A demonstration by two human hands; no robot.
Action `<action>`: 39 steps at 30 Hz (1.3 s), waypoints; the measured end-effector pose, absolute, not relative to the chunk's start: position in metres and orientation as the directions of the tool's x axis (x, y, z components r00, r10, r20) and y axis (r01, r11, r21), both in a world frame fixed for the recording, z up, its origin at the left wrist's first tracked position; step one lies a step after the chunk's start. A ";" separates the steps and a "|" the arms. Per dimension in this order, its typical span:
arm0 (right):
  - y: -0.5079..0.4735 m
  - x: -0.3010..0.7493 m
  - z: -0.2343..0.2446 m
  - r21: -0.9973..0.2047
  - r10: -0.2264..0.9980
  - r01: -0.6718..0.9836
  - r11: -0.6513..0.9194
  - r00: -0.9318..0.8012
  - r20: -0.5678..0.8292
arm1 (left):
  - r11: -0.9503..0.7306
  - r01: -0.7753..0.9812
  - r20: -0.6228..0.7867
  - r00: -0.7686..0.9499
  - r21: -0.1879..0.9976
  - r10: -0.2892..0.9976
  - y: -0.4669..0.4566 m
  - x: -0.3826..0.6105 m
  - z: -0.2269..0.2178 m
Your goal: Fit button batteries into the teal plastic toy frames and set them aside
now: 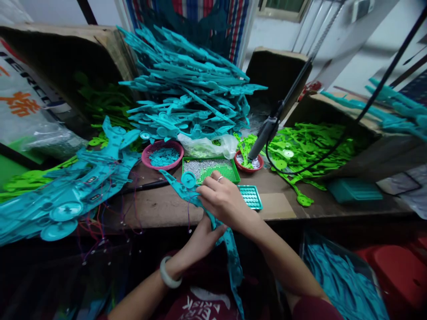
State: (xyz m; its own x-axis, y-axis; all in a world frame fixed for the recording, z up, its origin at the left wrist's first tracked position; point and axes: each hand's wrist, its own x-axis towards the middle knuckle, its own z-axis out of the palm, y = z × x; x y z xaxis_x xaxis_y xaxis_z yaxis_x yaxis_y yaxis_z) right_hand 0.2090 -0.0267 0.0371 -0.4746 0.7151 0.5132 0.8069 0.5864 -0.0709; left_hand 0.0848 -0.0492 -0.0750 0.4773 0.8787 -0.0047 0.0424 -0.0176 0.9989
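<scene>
"Since both hands are busy, where exactly is the teal plastic piece (pixel 232 251)?"

"Slanted across the front edge of the table (pixel 150 211), its round-disc end over the top and its long tail hanging past the edge toward the lap."

"And the grip?"

"The left hand (pixel 200 238) is wrapped around the middle. The right hand (pixel 222 198) has its fingers closed on the part just below the disc. I can't tell whether a small part is pinched under those fingertips."

"How far along is it, would you say?"

"Partway, I'd judge. A thin wire (pixel 189 218) dangles from it, so some wiring seems to be in. Whether anything is fastened down, the fingers hide."

"And the batch?"

"At the table's left end lies a stack of teal pieces (pixel 90 182) with red and purple wires (pixel 100 231) trailing over the front edge; those look further along. Toward the back edge rises a tall heap of teal pieces (pixel 190 89), no wires showing, so I'd count it as left to do. The green tray (pixel 237 178) of silvery bits stands between that heap and the right hand."
</scene>
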 end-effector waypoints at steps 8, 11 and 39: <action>-0.024 0.216 0.033 -0.172 0.754 0.772 0.612 -0.504 0.421 | -0.013 0.045 -0.015 0.568 0.999 0.823 -0.047 0.079 -0.075; -0.017 0.213 0.018 -0.293 0.787 0.783 0.549 -0.366 0.496 | 0.009 0.059 -0.040 0.541 0.998 0.840 -0.048 0.080 -0.076; -0.155 0.371 0.015 -0.975 0.729 0.224 -0.010 -0.666 -0.160 | 0.180 -0.203 -0.072 0.447 0.962 0.892 -0.002 0.038 -0.077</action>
State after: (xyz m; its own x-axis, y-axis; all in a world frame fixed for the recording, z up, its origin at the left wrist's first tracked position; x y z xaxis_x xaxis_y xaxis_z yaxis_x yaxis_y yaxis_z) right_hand 0.3713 -0.1546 0.0151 -0.6655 0.7290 -0.1600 0.2238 -0.0097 -0.9746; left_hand 0.0377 -0.0023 -0.0767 0.4472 0.8915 -0.0721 -0.2033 0.1798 0.9625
